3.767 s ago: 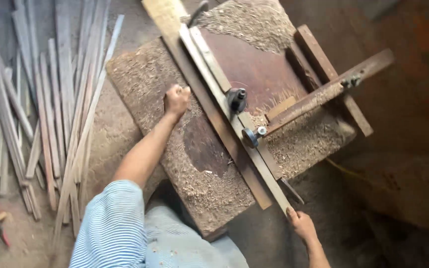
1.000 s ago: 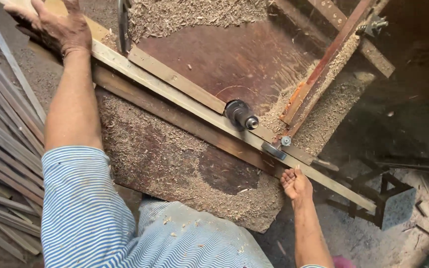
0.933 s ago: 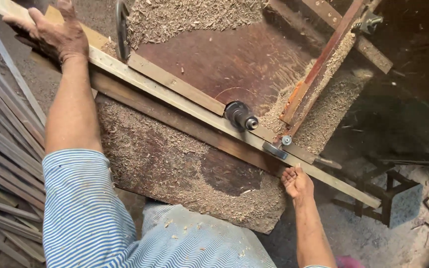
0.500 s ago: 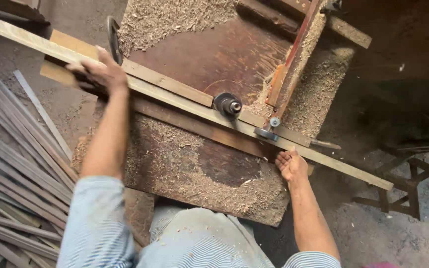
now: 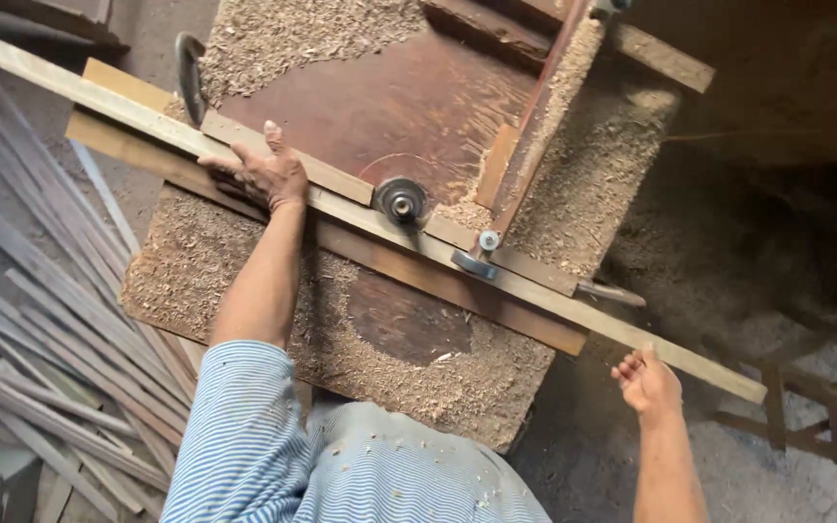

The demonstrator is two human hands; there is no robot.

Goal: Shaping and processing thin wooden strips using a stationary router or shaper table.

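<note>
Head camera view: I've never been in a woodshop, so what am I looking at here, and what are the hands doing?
The camera sits on the person's head and looks down at a rough saw table covered in sawdust. The round metal disc in the middle is the saw blade, poking up through the brown top. A long wooden strip lies across the table, running past the blade. The left hand presses on the strip on one side of the blade; the right hand is under its far end, off the table's edge. On the floor to the left lies a pile of thin slats.
</note>
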